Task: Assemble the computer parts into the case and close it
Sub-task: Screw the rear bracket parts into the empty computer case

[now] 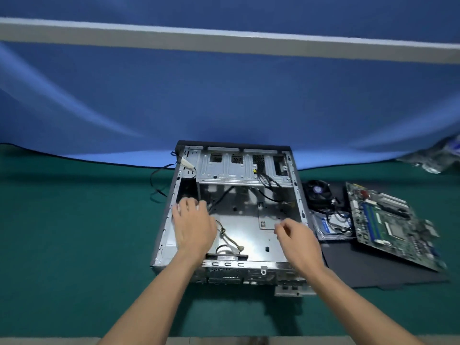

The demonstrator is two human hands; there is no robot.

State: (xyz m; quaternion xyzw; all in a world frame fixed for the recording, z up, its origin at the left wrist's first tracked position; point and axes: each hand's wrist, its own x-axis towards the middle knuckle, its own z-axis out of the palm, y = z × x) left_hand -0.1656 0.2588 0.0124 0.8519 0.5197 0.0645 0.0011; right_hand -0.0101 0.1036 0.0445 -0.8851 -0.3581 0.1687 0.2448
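Both forearms came up from the bottom of the shot, reaching over the near wall of the case (159, 247), which lay on its side with the open face up on the green mat (74, 232). Left hand (193, 224) was down in the left part of the case, fingers loosely spread and relaxed near a bunch of black cables (219, 200); it was blurry, so I couldn't tell if it actually had hold of one, looked more like just touching or hovering. Right hand (295, 235) hovered over the right side of the bare floor with fingers lightly curled, holding nothing as far as I could see. Case was pretty much empty apart from loose wires and the drive cage at the far end. Thing that matters: the motherboard (388, 225) was sitting outside, off to the right on a dark sheet (373, 275), propped at a tilt, long side running roughly away from the camera. Fan cooler (318, 192) and a hard drive (333, 225) sat between it and the case. So my guess is the right hand was way nearer for grabbing the board, while the left kept cables out of the way.
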